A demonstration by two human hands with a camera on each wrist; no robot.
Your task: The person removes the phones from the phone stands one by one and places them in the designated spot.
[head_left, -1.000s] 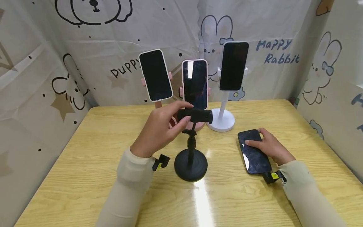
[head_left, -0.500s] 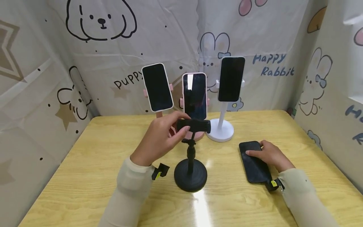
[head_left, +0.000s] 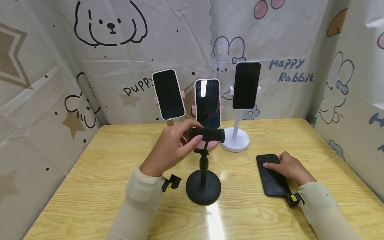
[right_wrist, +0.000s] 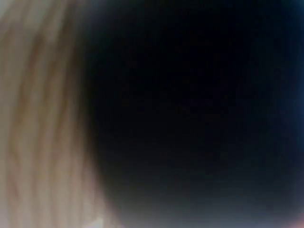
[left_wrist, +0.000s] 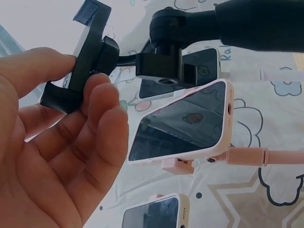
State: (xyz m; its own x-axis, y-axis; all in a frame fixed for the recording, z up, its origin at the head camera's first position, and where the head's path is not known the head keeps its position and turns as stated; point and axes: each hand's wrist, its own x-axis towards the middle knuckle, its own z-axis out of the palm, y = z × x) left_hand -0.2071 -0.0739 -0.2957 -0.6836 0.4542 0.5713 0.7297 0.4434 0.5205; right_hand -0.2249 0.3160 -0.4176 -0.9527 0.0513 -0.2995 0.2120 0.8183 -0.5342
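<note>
In the head view, my left hand (head_left: pixel 171 146) pinches the left end of the black clamp (head_left: pixel 214 135) on top of a black phone stand (head_left: pixel 203 188). The left wrist view shows the thumb on one side of that clamp (left_wrist: pixel 88 52) and fingers behind it; nothing sits in the clamp. At the right, my right hand (head_left: pixel 292 168) holds a black phone (head_left: pixel 273 181) by its right edge, thumb on the screen side and the other fingers mostly hidden. The phone lies at or just above the table; I cannot tell which. A dark blur fills most of the right wrist view.
Behind the black stand, a phone with a pink case (head_left: pixel 207 103) and one with a pale case (head_left: pixel 169 94) stand in pink holders. A white stand (head_left: pixel 235 140) bears another phone (head_left: pixel 246 85). Printed cloth (head_left: pixel 186 43) encloses the wooden table (head_left: pixel 99 173) at back and sides.
The head view has tilted upward, so everything sits lower in it. Both hands keep their hold, the left on the clamp and the right on the phone, with little other movement.
</note>
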